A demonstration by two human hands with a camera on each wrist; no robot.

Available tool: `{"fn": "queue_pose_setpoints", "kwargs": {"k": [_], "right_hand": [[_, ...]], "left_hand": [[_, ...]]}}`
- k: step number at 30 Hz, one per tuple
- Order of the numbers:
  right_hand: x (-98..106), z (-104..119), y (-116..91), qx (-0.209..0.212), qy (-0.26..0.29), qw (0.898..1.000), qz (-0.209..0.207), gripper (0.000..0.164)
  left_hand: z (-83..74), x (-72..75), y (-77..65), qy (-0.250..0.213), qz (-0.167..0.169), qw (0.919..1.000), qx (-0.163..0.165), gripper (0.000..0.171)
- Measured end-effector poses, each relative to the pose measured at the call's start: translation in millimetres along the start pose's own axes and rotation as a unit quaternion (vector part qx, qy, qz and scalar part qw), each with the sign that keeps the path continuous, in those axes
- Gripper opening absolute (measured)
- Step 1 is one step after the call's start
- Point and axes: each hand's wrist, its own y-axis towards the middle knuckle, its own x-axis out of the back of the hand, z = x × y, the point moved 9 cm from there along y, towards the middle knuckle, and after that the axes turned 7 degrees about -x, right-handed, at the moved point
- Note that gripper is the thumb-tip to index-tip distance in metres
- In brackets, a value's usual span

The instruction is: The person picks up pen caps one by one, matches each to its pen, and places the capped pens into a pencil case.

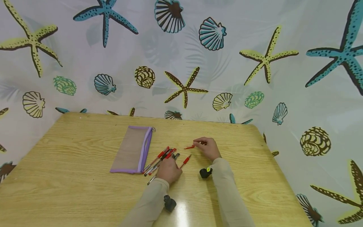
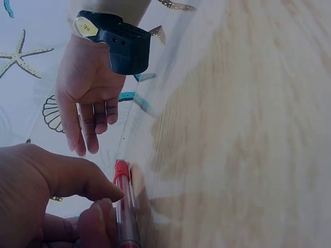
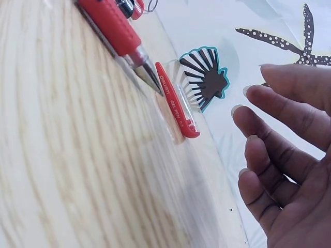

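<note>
My left hand (image 1: 169, 171) pinches the rear part of an uncapped red gel pen (image 1: 186, 160) between thumb and fingers. In the left wrist view the thumb lies against the clear barrel (image 2: 125, 219). The pen's bare metal tip (image 3: 151, 80) points at a loose red pen cap (image 3: 176, 103) lying on the table. Beside that cap, my right hand (image 1: 209, 148) holds nothing, its fingers (image 3: 274, 129) loosely bent and apart from the cap. Several red and black capped pens (image 1: 160, 156) lie bunched by my left hand, which partly covers them.
Left of the pens lies a flat mesh pouch (image 1: 127, 149) with purple edging and a zip. Everything rests on a wood-grain table (image 1: 71, 170). A cloth (image 1: 181, 56) printed with starfish and shells hangs behind the table and at its sides.
</note>
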Motion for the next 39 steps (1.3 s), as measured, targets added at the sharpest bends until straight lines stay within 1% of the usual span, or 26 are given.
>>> {"fn": "queue_pose_setpoints", "kwargs": {"k": [2,6,10,13,16,23,27,30,34,37,39], "right_hand": [[0.7,-1.1,0.7,0.001,0.0,1.0,0.0,0.024],[2.3,-3.2,1.4,-0.001,0.006,1.0,0.001,0.025],[3.1,-4.6,1.8,-0.002,0.01,1.0,0.002,0.025],[2.9,-5.4,2.7,-0.001,0.01,1.0,0.002,0.024],[2.5,-6.9,3.9,-0.005,0.009,1.0,0.002,0.023],[-1.0,-8.3,6.5,-0.005,-0.006,1.0,0.01,0.021],[-2.5,-9.6,7.7,-0.012,-0.011,1.0,0.011,0.02],[-3.7,-10.0,9.4,-0.014,-0.012,1.0,0.013,0.02],[-6.4,-9.3,12.5,-0.004,-0.02,1.0,0.019,0.021],[-8.5,-10.0,14.9,0.004,-0.035,0.999,0.022,0.021],[-10.0,-11.0,16.3,0.005,-0.042,0.999,0.024,0.021]], "left_hand": [[-0.7,-0.7,-0.3,-0.005,0.002,1.0,-0.006,0.024],[-1.5,-1.7,0.0,0.002,0.0,0.9998,-0.018,0.021],[-1.0,-2.2,-0.3,0.002,0.002,0.9999,-0.014,0.016],[0.4,-2.3,-0.1,-0.004,0.005,1.0,-0.006,0.014],[0.1,-2.2,0.1,-0.013,0.011,0.9998,-0.006,0.015],[-2.2,-1.8,-0.4,-0.024,0.017,0.9993,-0.024,0.013],[-0.7,-3.4,-1.7,-0.064,0.026,0.9974,-0.02,0.012],[0.7,-3.6,-3.2,-0.103,0.031,0.9941,-0.014,0.012],[0.6,-1.5,-3.1,-0.126,0.031,0.9913,-0.024,0.01],[1.6,-2.4,-3.5,-0.145,0.043,0.9882,-0.025,0.007],[2.4,-4.1,-4.1,-0.17,0.056,0.9837,-0.022,0.011]]}}
